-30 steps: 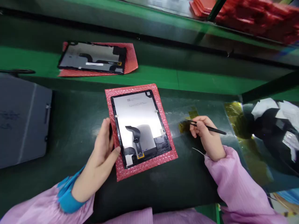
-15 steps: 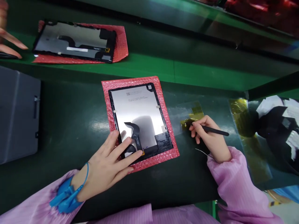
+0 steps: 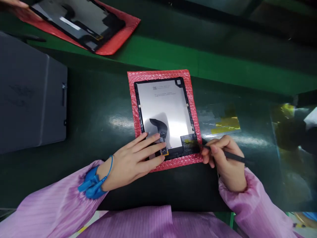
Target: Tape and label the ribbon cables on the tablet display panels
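A tablet display panel (image 3: 162,105) lies back side up on a red bubble-wrap pouch (image 3: 192,89) in the middle of the bench. My left hand (image 3: 138,158) rests flat across its lower left edge, fingers spread beside a black flex cable (image 3: 159,126). At the panel's lower right corner, my right hand (image 3: 225,158) grips black tweezers (image 3: 232,156). Their tips point at the dark corner, where a small yellow film piece (image 3: 189,141) shows, blurred. Whether it touches the panel I cannot tell. A blue wrist strap (image 3: 95,183) circles my left wrist.
Right of the pouch lies a clear sheet with yellow tape strips (image 3: 226,123). A grey case (image 3: 32,96) stands at left. On the green ledge, another person's hand (image 3: 17,8) holds a second panel (image 3: 86,19) on red wrap. Dark and white items (image 3: 292,129) sit far right.
My right hand has brought the tweezers from the yellow tape sheet to the panel's lower right corner. The other person has taken hold of the second panel and tilted it. My view has shifted.
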The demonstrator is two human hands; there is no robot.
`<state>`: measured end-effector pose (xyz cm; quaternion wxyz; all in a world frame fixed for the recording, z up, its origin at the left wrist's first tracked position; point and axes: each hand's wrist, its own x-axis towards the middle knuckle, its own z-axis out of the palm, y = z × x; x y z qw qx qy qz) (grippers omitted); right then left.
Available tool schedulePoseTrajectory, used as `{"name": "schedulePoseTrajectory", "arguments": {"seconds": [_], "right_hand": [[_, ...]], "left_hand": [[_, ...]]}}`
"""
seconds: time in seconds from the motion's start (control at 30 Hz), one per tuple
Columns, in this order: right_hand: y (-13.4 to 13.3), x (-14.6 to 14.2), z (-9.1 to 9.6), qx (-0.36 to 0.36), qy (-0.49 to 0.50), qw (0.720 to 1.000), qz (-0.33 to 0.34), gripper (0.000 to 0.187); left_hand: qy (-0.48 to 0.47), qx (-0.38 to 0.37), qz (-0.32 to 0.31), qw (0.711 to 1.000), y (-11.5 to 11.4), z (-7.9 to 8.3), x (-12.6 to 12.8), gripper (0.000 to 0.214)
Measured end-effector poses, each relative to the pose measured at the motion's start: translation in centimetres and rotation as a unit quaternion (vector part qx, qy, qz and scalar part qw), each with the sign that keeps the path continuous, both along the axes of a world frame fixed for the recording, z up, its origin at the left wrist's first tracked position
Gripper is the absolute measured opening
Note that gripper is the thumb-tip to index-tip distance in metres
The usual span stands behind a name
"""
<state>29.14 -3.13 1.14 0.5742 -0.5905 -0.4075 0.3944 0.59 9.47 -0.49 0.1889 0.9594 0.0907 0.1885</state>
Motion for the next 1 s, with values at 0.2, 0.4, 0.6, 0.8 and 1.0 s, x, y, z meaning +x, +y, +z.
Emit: {"name": "schedulePoseTrajectory", "arguments": {"seconds": [0.2, 0.4, 0.6, 0.8, 1.0], "right_hand": [[-0.9, -4.5, -0.1, -0.035, 0.019, 0.995, 0.092, 0.015], [0.0, -5.9, 0.1, -0.052, -0.005, 0.994, 0.095, 0.016], [0.2, -6.3, 0.2, -0.058, 0.009, 0.994, 0.092, 0.018], [0.3, -6.4, 0.4, -0.075, -0.015, 0.994, 0.082, 0.017], [0.5, -6.4, 0.6, -0.077, -0.028, 0.993, 0.083, 0.017]], "left_hand": [[0.003, -0.009, -0.007, 1.000, -0.1, 0.2, -0.1, 0.026], [0.017, -0.030, 0.010, 0.999, -0.2, 0.1, -0.3, 0.026], [0.017, -0.043, 0.017, 0.999, -0.3, 0.2, -0.1, 0.023], [0.016, -0.052, 0.019, 0.998, -0.4, 0.2, -0.1, 0.021], [0.023, -0.051, 0.012, 0.998, -0.3, 0.0, -0.3, 0.024]]}}
